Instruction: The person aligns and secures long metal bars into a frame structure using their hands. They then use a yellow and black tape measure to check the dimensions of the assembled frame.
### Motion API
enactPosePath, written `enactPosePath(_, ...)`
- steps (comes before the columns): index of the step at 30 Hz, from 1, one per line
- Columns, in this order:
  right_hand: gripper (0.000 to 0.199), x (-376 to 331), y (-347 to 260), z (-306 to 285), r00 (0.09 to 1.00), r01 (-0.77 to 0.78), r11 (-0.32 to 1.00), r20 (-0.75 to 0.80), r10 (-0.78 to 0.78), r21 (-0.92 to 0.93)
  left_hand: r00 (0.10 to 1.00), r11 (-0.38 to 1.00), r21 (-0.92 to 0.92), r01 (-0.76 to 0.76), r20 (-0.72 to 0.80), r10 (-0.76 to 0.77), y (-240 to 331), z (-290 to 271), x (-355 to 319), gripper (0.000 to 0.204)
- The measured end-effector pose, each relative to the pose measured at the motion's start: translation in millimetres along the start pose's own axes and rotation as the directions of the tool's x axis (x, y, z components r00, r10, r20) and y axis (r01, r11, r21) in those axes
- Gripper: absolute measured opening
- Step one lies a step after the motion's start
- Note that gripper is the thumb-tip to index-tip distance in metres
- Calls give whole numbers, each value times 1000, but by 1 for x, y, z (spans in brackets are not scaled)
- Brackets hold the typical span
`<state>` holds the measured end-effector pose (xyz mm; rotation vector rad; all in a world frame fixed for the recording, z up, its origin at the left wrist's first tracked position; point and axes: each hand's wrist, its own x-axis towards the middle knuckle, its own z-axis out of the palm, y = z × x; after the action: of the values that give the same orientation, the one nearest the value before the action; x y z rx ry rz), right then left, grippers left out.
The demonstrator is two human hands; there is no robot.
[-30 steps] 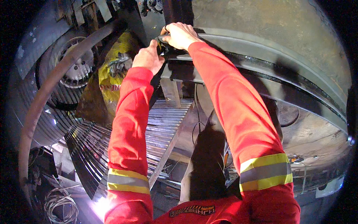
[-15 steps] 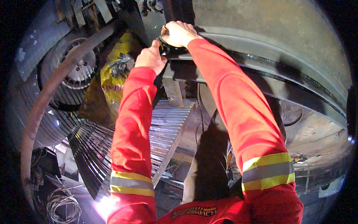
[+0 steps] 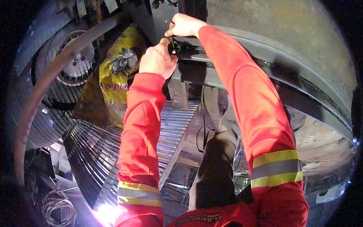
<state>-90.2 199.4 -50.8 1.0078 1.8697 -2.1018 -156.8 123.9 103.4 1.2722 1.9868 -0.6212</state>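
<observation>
My left hand (image 3: 159,59) is closed, fingers curled, against a small dark piece with a bit of yellow on it (image 3: 173,44). Just beyond, my right hand (image 3: 185,25) bends down with its fingertips pinched together above the same spot. The piece is mostly hidden by my fingers, so its kind does not show. Both hands work at the left end of a long curved grey metal rim (image 3: 242,39), which sweeps away to the right. A dark shadowed band runs along it.
A yellow sack (image 3: 121,72) lies left of my left forearm, with a wheel (image 3: 75,62) behind it. A thick rusty curved pipe (image 3: 53,75) crosses the left side. Metal slats (image 3: 176,123) lie below my arms. A coiled cable (image 3: 58,210) and a bright glare sit lower left.
The view has shifted slightly. My right hand has lifted a little away from my left, widening the gap between them; the left stays at the dark piece.
</observation>
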Motion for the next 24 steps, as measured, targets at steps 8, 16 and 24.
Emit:
enactPosePath(8,28,-8,-9,5,988,-46,998,-151,40,-31,998,994,87,-66,22,64,-1,2,9,48)
enactPosePath(16,28,-6,-6,9,990,-14,999,-138,9,-35,994,996,37,-83,75,80,-4,5,24,46)
enactPosePath(24,31,-4,-7,7,995,-52,998,-91,48,-33,994,997,65,-45,105,38,4,5,29,50)
